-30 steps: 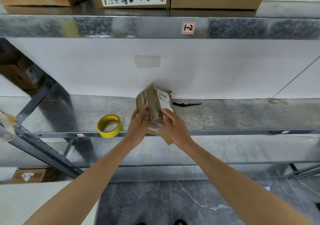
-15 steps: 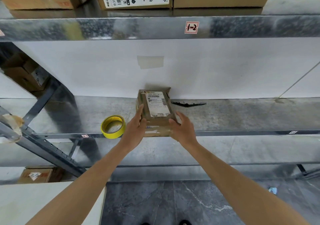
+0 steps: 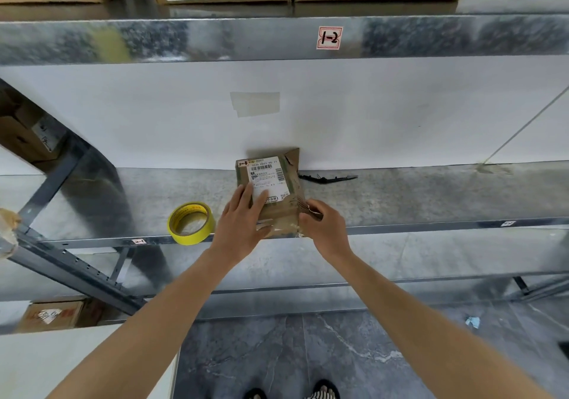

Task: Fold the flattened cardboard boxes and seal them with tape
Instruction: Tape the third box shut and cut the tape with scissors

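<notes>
Head view: left hand (image 3: 243, 220) presses flat on closed cardboard box (image 3: 292, 189); right hand (image 3: 323, 229) pinches its right edge.

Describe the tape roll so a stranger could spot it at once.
Look at the metal shelf below the beam tagged 1-2. Near its front edge, just left of the small cardboard box under the left hand, lies the tape roll. It is the only yellow ring there, lying flat, while its neighbours are a brown box and a thin black strip.

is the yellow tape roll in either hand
No, the yellow tape roll lies untouched on the shelf, left of the left hand, which, like the right hand, is on the cardboard box.
</notes>
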